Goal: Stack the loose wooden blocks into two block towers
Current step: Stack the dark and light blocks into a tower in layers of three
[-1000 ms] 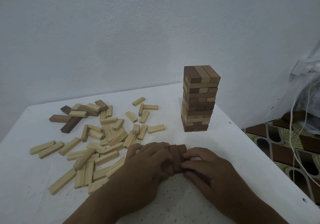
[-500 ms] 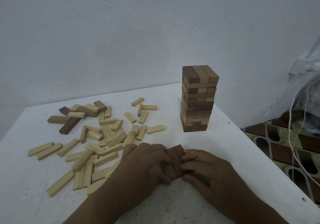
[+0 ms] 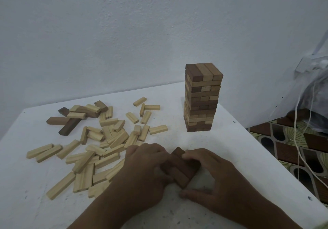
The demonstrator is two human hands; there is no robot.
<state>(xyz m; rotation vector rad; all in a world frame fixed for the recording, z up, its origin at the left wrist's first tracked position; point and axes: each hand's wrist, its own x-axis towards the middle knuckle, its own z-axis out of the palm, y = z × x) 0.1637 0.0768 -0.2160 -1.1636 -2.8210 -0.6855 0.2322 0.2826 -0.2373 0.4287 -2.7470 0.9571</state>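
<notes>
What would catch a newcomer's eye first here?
The finished block tower stands upright at the table's far right. Pale loose blocks sprawl across the left. Up front, the left hand and right hand grip a few dark blocks between them.

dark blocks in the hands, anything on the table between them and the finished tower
Nothing visible. The dark blocks sit between the left hand and right hand; bare table runs to the tower. The loose pale blocks lie off left.

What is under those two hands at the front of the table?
A few dark brown blocks lying side by side on the white table, gripped between the left hand and right hand. Fingers cover their sides, so the exact count is unclear.
</notes>
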